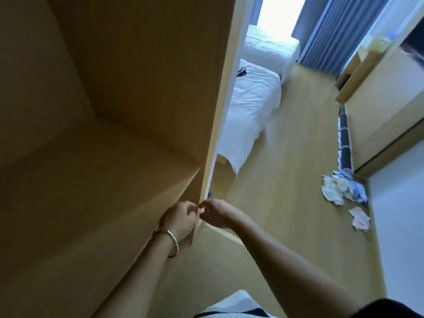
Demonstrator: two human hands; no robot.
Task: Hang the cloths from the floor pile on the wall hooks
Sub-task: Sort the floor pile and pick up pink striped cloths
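left hand (180, 220) and right hand (215, 213) are meeting at the wooden panel (137, 88) edge, fingers curling; grip state cannot be determined. cloth pile (344, 188) is lying on the floor (286, 157), well apart.

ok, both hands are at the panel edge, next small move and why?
Probably draw the right hand back and reach down for a cloth from the floor pile. It meets the left hand at the wooden panel edge; no cloth shows in either, no hook is visible, and the pile lies by the wall.
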